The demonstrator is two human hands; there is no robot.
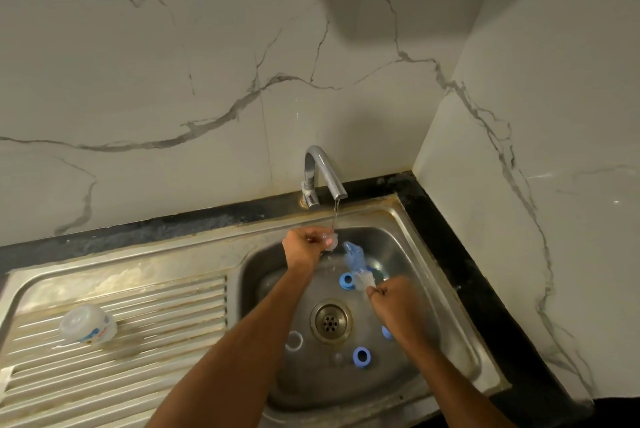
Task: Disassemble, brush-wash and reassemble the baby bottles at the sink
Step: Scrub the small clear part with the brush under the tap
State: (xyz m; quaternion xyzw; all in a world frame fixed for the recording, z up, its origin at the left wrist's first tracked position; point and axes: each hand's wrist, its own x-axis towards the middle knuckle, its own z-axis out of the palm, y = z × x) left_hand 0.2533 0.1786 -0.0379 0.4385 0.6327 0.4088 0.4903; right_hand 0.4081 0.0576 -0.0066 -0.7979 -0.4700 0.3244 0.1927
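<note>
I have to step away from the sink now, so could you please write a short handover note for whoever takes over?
Left hand holds a small clear teat under the running tap.
Right hand grips the blue bottle brush, its head raised over the basin.
Three blue rings and a clear ring lie in the sink around the drain.
A clear cap lies on the drainboard.
Done: parts are separated.
Left: finish this teat, brush the rings, reassemble. No bottle bodies are in view.

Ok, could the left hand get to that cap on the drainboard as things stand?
Probably not yet: the left hand holds a small clear part under the tap. Nothing lies between it and the cap, so once the part is set down the way looks free.
</note>
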